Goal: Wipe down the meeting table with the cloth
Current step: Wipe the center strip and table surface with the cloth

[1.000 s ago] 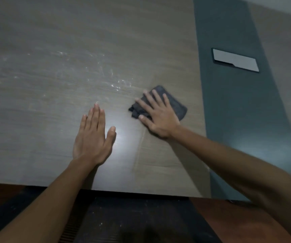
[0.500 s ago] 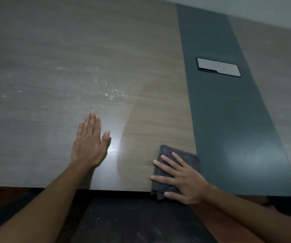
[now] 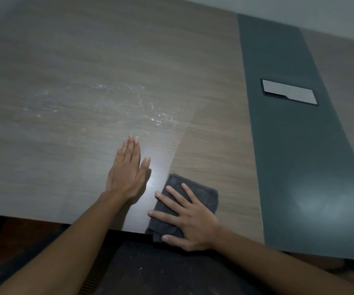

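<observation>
The meeting table (image 3: 76, 60) has a light wood-grain top. A folded dark grey cloth (image 3: 205, 195) lies at its near edge, one corner hanging just over the edge. My right hand (image 3: 191, 222) presses flat on the cloth with fingers spread, covering most of it. My left hand (image 3: 127, 173) rests palm down on the bare wood just left of the cloth, fingers together, holding nothing. A drier-looking wiped band runs from the cloth up and to the right.
Wet streaks (image 3: 150, 116) glisten on the wood beyond my left hand. A dark grey strip (image 3: 289, 156) runs along the table to the right, with a rectangular silver cover plate (image 3: 289, 93) set into it. Dark floor shows below the near edge.
My right hand has dragged the cloth from mid-table back to the near edge, then slightly left toward my left hand. The left hand has stayed planted.
</observation>
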Demonstrator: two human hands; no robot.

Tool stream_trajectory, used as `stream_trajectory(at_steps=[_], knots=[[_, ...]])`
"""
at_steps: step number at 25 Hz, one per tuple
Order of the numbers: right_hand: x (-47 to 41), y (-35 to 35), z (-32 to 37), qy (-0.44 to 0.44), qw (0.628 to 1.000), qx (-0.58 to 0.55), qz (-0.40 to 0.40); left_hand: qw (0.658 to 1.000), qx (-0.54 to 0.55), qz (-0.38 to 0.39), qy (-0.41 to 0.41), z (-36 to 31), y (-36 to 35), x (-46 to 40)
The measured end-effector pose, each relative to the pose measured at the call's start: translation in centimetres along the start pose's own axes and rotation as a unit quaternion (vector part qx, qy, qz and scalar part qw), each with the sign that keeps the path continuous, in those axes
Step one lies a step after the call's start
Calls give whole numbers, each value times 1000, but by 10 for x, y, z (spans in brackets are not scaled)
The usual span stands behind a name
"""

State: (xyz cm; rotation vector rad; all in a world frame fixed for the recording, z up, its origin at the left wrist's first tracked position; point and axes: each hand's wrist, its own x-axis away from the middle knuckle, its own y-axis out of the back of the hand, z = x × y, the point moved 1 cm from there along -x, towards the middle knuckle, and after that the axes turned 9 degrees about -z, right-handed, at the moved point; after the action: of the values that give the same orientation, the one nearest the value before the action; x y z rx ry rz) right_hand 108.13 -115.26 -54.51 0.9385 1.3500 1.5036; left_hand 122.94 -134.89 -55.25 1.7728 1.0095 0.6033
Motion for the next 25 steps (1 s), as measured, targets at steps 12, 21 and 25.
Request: stream_trajectory(at_steps=[12, 21, 25], knots=[[-112, 3, -99, -291, 954, 17, -70, 998, -34, -29, 45, 26, 17, -76], [-278, 21, -311, -413, 907, 16, -75, 997, -75, -22, -1, 32, 2, -142], [-325, 21, -347, -427, 902, 10, -64, 996, -89, -22, 3, 33, -2, -146]])
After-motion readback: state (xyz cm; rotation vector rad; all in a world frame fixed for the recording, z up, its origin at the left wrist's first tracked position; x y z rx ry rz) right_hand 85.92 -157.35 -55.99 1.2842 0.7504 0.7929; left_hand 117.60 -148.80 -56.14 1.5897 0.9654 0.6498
